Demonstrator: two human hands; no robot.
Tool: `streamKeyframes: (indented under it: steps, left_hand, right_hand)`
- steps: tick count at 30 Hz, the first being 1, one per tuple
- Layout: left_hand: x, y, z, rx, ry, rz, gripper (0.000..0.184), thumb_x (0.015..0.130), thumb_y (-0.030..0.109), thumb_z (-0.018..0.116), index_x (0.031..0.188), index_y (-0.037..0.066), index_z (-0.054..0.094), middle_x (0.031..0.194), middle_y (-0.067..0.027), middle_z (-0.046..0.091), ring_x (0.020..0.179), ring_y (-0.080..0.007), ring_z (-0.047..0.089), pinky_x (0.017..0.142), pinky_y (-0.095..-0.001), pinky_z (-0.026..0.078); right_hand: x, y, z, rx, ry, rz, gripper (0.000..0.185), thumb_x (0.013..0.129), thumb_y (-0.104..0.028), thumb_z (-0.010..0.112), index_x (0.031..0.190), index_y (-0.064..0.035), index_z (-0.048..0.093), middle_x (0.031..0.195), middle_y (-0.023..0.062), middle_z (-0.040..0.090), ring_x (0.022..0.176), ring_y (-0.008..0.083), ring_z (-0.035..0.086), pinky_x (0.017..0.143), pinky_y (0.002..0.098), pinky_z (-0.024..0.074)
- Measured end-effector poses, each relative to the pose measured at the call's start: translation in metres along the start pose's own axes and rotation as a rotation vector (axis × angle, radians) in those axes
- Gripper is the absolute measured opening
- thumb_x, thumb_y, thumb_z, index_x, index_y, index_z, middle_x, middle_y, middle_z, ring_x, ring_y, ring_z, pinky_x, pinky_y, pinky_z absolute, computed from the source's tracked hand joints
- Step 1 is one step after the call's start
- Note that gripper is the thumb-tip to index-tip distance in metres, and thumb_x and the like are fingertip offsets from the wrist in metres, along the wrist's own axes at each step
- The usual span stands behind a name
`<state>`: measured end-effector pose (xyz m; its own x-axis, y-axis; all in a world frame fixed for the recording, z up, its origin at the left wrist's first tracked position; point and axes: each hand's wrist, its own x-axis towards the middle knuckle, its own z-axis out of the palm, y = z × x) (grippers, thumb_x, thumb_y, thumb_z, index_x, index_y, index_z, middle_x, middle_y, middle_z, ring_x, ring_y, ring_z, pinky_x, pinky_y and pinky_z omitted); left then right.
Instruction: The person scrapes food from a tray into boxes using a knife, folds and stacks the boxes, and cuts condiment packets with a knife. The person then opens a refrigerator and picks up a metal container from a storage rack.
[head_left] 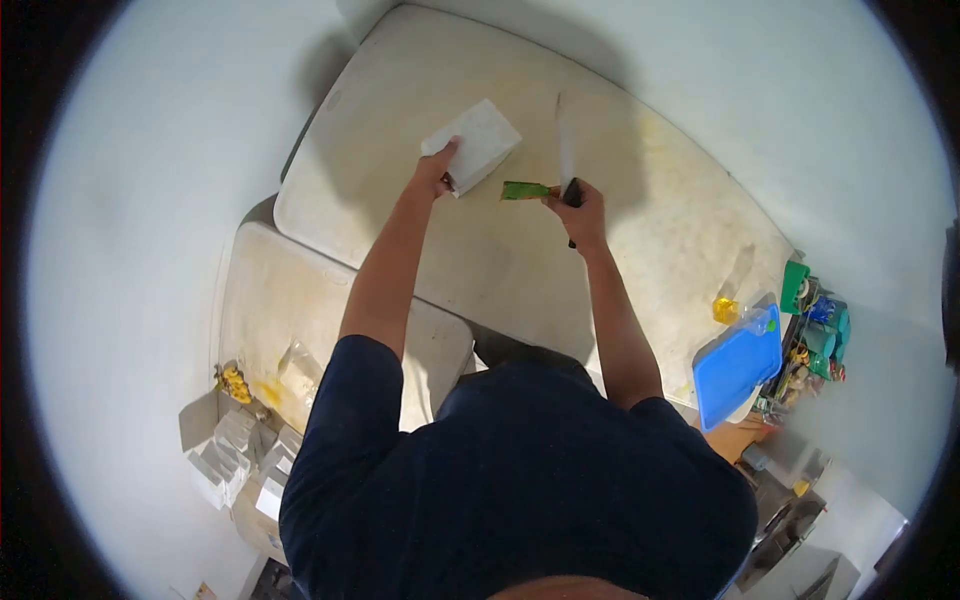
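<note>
My left hand (437,171) grips the near left side of a white box (474,142) over the large pale table. To its right, my right hand (580,210) is closed round the black handle of a knife (566,140), whose long blade points away from me. Between the fingers of that same hand is also a small green packet or leaf-like piece (524,190), which sticks out to the left toward the box. The box and the green piece are apart.
A blue tray (738,368) and a bottle with yellow liquid (726,310) are at the table's right. A green container (795,287) stands beyond them. Bananas (234,383), a clear plastic bag (299,368) and white boxes (232,440) are at the lower left.
</note>
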<state>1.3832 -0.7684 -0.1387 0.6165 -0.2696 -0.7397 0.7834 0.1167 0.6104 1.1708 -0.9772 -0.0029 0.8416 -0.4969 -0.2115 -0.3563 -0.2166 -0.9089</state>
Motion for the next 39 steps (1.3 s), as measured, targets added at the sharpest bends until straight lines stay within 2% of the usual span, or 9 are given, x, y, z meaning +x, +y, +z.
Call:
streamKeyframes:
  steps: [10,13,19,22,25,28,31,37,39]
  left_hand:
    - [0.04,0.081,0.051,0.411,-0.192,-0.088,0.071,0.081,0.036,0.081,0.132,-0.003,0.05,0.129,-0.0171,0.059,0.113,-0.0331,0.061,0.094,-0.0502,0.051]
    - [0.062,0.095,0.056,0.443,-0.276,-0.183,0.071,0.081,0.037,0.08,0.135,0.002,0.05,0.134,-0.0158,0.056,0.124,-0.0309,0.054,0.101,-0.0482,0.047]
    - [0.05,0.09,0.06,0.418,-0.355,-0.111,0.08,0.081,0.037,0.08,0.139,-0.003,0.042,0.138,-0.0194,0.052,0.126,-0.032,0.053,0.103,-0.0469,0.045]
    - [0.007,0.091,0.08,0.538,-0.104,0.024,0.09,0.085,0.042,0.075,0.146,-0.005,0.028,0.144,-0.023,0.044,0.126,-0.035,0.052,0.104,-0.0465,0.044]
    - [-0.009,0.071,0.088,0.715,0.342,0.317,0.081,0.091,0.035,0.067,0.146,-0.009,0.026,0.142,-0.0241,0.045,0.13,-0.0353,0.048,0.107,-0.0421,0.041]
    - [-0.021,0.029,0.063,0.62,0.284,0.846,0.081,0.098,0.039,0.055,0.149,-0.008,0.014,0.151,-0.0239,0.033,0.141,-0.0348,0.032,0.116,-0.0395,0.026]
    - [-0.097,0.004,0.061,0.529,0.0,0.993,0.071,0.1,0.037,0.048,0.149,-0.006,0.019,0.152,-0.0228,0.03,0.144,-0.0326,0.026,0.117,-0.0386,0.02]
    - [-0.159,-0.068,0.021,0.349,-0.245,0.773,0.064,0.098,0.035,0.046,0.15,0.002,0.027,0.148,-0.0188,0.038,0.141,-0.0304,0.032,0.114,-0.0431,0.023]
    - [-0.188,-0.083,0.017,0.176,-0.192,0.657,0.07,0.096,0.049,0.046,0.149,0.007,0.03,0.145,-0.0176,0.041,0.139,-0.031,0.033,0.114,-0.0437,0.024]
  right_hand:
    - [0.036,0.012,-0.016,0.016,0.075,-0.029,0.015,0.078,-0.008,0.079,0.083,-0.0021,0.066,0.068,-0.0039,0.057,0.062,0.0046,0.047,0.058,0.023,0.04]
    - [0.04,0.012,-0.013,0.001,0.093,-0.021,0.015,0.078,-0.009,0.079,0.083,-0.0018,0.066,0.068,-0.004,0.056,0.063,0.0046,0.047,0.058,0.023,0.04]
    - [0.046,0.023,-0.001,0.033,0.086,0.008,0.018,0.075,-0.01,0.081,0.082,-0.0014,0.067,0.065,0.0009,0.056,0.061,0.0096,0.048,0.058,0.0273,0.0412]
    - [0.042,0.017,0.002,-0.011,0.069,0.029,0.018,0.075,-0.01,0.081,0.082,-0.0016,0.067,0.066,0.0006,0.057,0.061,0.0095,0.048,0.058,0.0271,0.0416]
    - [0.042,0.018,0.008,0.034,0.066,0.009,0.018,0.075,-0.01,0.081,0.084,-0.0019,0.067,0.067,0.0003,0.058,0.062,0.0094,0.049,0.059,0.027,0.0427]
    - [0.041,0.017,0.01,0.041,0.042,0.039,0.018,0.076,-0.011,0.08,0.085,-0.0021,0.067,0.068,0.0004,0.059,0.063,0.0091,0.05,0.061,0.0269,0.0437]
    - [0.029,0.02,0.017,0.045,0.025,0.05,0.017,0.076,-0.011,0.08,0.084,-0.0021,0.068,0.066,-0.0019,0.058,0.061,0.0076,0.049,0.058,0.0253,0.0418]
    - [-0.009,0.013,0.041,-0.058,-0.127,-0.006,0.021,0.076,-0.014,0.08,0.086,-0.001,0.067,0.067,0.0025,0.059,0.063,0.0118,0.052,0.06,0.029,0.0437]
    - [-0.021,0.016,0.051,-0.059,-0.171,-0.047,0.021,0.076,-0.014,0.08,0.086,-0.001,0.067,0.068,0.0033,0.061,0.064,0.0124,0.053,0.061,0.0294,0.0446]
